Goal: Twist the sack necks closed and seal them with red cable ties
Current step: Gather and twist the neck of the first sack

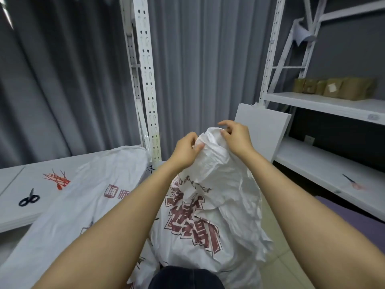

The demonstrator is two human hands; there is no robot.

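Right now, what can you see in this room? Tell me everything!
Held sack: one, white with red print, middle.
Lying sack: one, white with red print, left.
Table: one, white, left.
Cable ties: one bunch, red, on table.
Scissors: one pair, black, on table.
Shelves: one rack, white, right.
Packets: several, brown, on shelves.
Board: one, white, leaning beside shelves.
Curtain: one, grey, behind.
Left hand: one, gripping held sack's top.
Right hand: one, pinching held sack's top.

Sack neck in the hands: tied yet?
Not tied. Left hand and right hand bunch the neck; no red tie shows on it. Ties lie on the table.
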